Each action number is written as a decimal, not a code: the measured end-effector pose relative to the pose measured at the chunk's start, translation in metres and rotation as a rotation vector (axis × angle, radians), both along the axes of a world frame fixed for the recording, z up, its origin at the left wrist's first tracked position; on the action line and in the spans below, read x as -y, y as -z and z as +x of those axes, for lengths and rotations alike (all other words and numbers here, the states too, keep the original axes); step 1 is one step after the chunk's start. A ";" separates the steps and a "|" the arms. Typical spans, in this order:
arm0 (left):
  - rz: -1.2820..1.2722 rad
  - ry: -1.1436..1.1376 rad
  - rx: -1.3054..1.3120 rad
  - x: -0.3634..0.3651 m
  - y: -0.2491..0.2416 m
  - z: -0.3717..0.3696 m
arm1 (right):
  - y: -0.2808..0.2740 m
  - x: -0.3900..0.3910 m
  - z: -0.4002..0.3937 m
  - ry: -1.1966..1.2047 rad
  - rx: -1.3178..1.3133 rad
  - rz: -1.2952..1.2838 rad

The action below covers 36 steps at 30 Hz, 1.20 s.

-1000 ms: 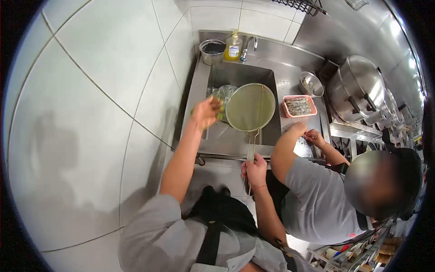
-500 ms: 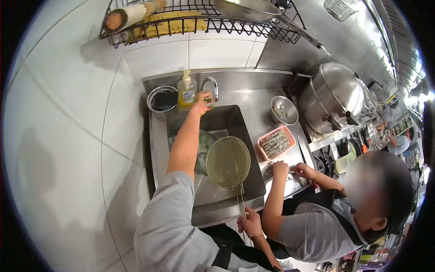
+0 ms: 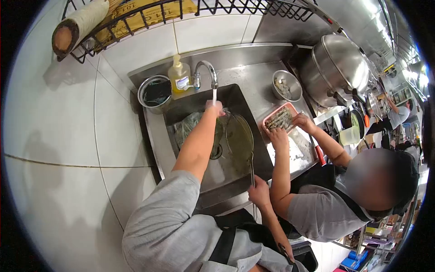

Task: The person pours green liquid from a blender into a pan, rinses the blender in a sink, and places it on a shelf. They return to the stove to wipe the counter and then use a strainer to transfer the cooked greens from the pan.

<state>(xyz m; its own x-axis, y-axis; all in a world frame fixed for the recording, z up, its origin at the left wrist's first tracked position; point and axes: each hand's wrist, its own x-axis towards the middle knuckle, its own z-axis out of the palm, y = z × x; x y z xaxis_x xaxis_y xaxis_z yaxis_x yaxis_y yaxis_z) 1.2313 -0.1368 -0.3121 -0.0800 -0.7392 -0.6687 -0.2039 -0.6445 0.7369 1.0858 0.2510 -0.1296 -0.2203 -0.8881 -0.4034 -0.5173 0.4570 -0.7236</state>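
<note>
My right hand (image 3: pixel 259 194) is closed around the long handle of a round mesh strainer (image 3: pixel 239 138), which is tilted on its side in the steel sink (image 3: pixel 213 190). Under the stream from the tap (image 3: pixel 207 68) is my left hand (image 3: pixel 215 109), beside the strainer's upper rim. Blur and water hide its fingers, so whether it holds anything does not show. A clear plastic bag (image 3: pixel 186 127) with something green lies in the basin, partly behind my left forearm.
Left of the tap stand a soap bottle (image 3: pixel 180 75) and a metal pot (image 3: pixel 155 93). On the right counter are a bowl (image 3: pixel 287 86), a pink tray of shrimp (image 3: pixel 280 118), a large steamer (image 3: pixel 335 72) and a red-handled knife (image 3: pixel 320 155). A co-worker's hands (image 3: pixel 290 129) touch the tray.
Water now runs from the tap. My left hand has dropped from the tap into the stream. The strainer has turned from face-up to tilted, lower in the sink. The co-worker's hands moved to the tray.
</note>
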 end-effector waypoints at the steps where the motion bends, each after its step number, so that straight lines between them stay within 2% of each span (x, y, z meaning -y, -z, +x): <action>1: -0.055 -0.087 0.012 -0.015 -0.041 -0.002 | 0.002 0.014 0.006 -0.051 -0.062 -0.115; 2: -0.107 -0.171 0.029 -0.028 -0.065 0.000 | 0.005 0.027 0.015 -0.099 -0.119 -0.228; 3: -0.194 -0.100 0.292 0.004 0.010 -0.004 | 0.017 0.043 0.022 -0.134 -0.125 -0.167; 4: -0.309 0.082 0.447 -0.004 0.002 0.003 | 0.024 0.061 0.028 -0.169 -0.136 -0.109; 6: -0.538 0.452 0.747 -0.035 -0.041 0.019 | 0.008 0.097 0.049 -0.300 -0.301 -0.222; 7: -0.485 0.497 0.696 -0.046 -0.054 0.025 | -0.002 0.112 0.058 -0.362 -0.376 -0.265; 10: -0.507 0.312 0.605 -0.066 -0.061 0.038 | -0.019 0.135 0.071 -0.556 -0.523 -0.313; 14: -0.564 0.343 0.373 -0.037 -0.048 0.046 | -0.033 0.143 0.057 -0.840 -0.695 -0.363; 15: -0.581 0.224 0.274 -0.018 -0.025 0.051 | -0.043 0.146 0.054 -0.900 -0.711 -0.376; 18: -0.380 0.364 0.559 -0.014 -0.059 0.045 | -0.070 0.159 0.053 -0.952 -0.780 -0.389; 19: -0.548 0.366 0.579 -0.013 -0.033 0.035 | -0.080 0.163 0.053 -0.940 -0.795 -0.378; 20: -0.653 0.605 0.615 -0.013 -0.032 0.029 | -0.087 0.165 0.054 -0.926 -0.807 -0.367; 21: -0.884 0.730 0.624 -0.021 -0.028 0.031 | -0.092 0.163 0.052 -0.922 -0.820 -0.328; 22: -1.118 0.853 0.627 -0.041 -0.051 0.035 | -0.091 0.158 0.049 -0.902 -0.822 -0.345; 24: -1.130 0.582 0.225 -0.051 -0.064 0.038 | -0.084 0.134 0.041 -0.860 -0.824 -0.378; 25: -1.115 0.443 0.027 -0.056 -0.067 0.040 | -0.084 0.119 0.038 -0.807 -0.795 -0.385; 28: -0.404 0.543 0.216 -0.045 -0.081 0.056 | -0.101 0.073 0.028 -0.657 -0.718 -0.402; 29: -0.415 0.606 0.220 -0.045 -0.079 0.062 | -0.108 0.058 0.025 -0.603 -0.698 -0.403; 31: -0.231 0.618 0.262 -0.031 -0.042 0.074 | -0.107 0.036 0.017 -0.487 -0.650 -0.407; 32: -0.141 0.626 0.286 -0.029 -0.042 0.079 | -0.100 0.027 0.013 -0.422 -0.619 -0.410; 33: -0.013 0.565 0.212 -0.026 -0.041 0.085 | -0.091 0.023 0.010 -0.358 -0.588 -0.414; 35: 0.250 0.445 0.067 -0.045 -0.081 0.095 | -0.063 0.022 0.015 -0.245 -0.504 -0.434; 36: 0.237 0.237 -0.083 -0.047 -0.075 0.091 | -0.045 0.025 0.022 -0.191 -0.427 -0.457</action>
<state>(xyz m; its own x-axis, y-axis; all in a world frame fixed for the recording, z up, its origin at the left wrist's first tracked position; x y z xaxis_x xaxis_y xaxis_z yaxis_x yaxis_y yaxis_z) 1.3224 -0.0896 -0.2368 -0.2927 -0.5182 -0.8036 -0.3139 -0.7417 0.5927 1.1081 0.2259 -0.0849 -0.0988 -0.9888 0.1122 -0.8439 0.0235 -0.5360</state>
